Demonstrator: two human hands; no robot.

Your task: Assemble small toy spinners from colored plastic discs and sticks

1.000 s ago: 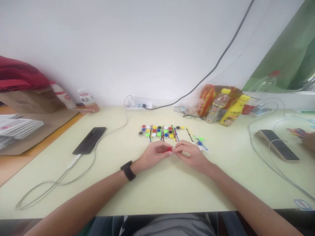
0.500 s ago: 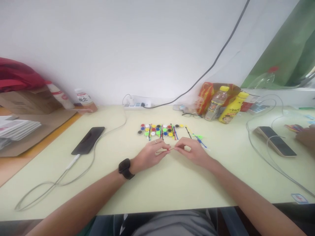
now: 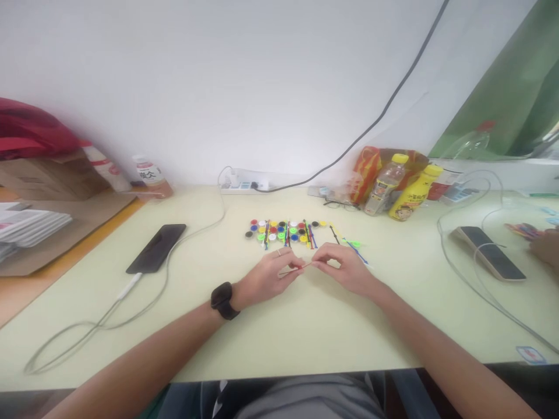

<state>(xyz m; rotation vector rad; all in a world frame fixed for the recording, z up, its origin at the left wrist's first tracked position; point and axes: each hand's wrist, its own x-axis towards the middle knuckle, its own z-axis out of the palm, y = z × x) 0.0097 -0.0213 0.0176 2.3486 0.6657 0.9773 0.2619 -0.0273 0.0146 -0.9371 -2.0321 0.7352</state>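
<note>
From the head cam: the left hand (image 3: 271,274) has its thumb and fingers pinched together at the tips with a small gap behind them, and it's got hold of a thin red stick (image 3: 286,272). One end of the stick pokes back into that gap, and the other runs over to the right hand (image 3: 345,267), which is pinched down on it at the fingertips too. There's something small and red right at the left fingertips, but it's mostly covered so can't tell what. Just beyond the left hand there's a bunch of colored discs (image 3: 282,230) with more sticks (image 3: 287,234) lying among them. Past the right hand's knuckles is a black stick (image 3: 334,234), with a blue stick (image 3: 360,254) right by the knuckles. Farther out past the right hand you've got glasses (image 3: 340,203) and two bottles with yellow caps (image 3: 379,189). Phone (image 3: 156,248) is off to the left of the left hand, flat on the table (image 3: 305,343), cable plugged in. Way right of the right hand, someone else's hand (image 3: 545,250) is partly in shot.
</note>
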